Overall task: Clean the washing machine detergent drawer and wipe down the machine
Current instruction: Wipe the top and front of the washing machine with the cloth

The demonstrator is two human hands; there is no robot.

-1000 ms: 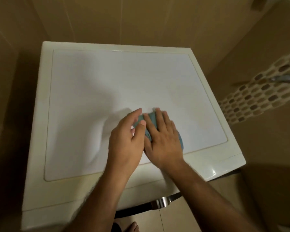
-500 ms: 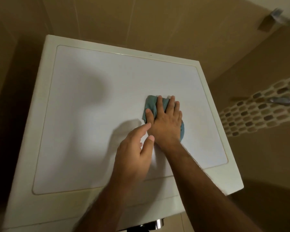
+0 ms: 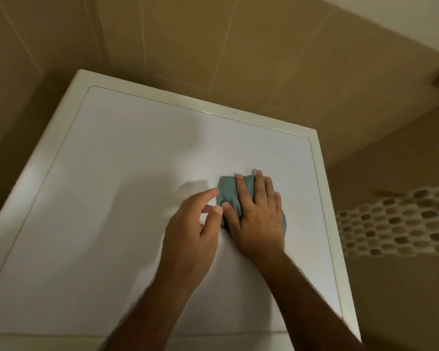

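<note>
Looking down from the head camera, I see the flat white top panel of the washing machine (image 3: pixel 107 211), framed by a cream-coloured raised rim, filling most of the view. A small folded teal-blue cloth (image 3: pixel 227 193) lies on the right half of that panel, well in from the back edge and nearer the right rim than the left. My right hand (image 3: pixel 257 219) is laid flat on top of the cloth, palm down, fingers stretched forward and close together, thumb angled out to the left across the fabric; only the cloth's left portion and a sliver at the right of the palm show from under it. My left hand (image 3: pixel 193 229) sits just beside it on the left, loosely curled, the index finger extended so its tip touches the cloth's left edge, the thumb tip close against the right thumb. I cannot tell whether the left fingers actually pinch any fabric or only rest against it. Both forearms come up from the bottom of the view, bare. Soft shadows of the hands fall on the panel to the left. Behind the machine stands a wall of large beige tiles (image 3: pixel 188 41), and at the right a band of small oval mosaic tiles (image 3: pixel 395 224) crosses the side wall.
</note>
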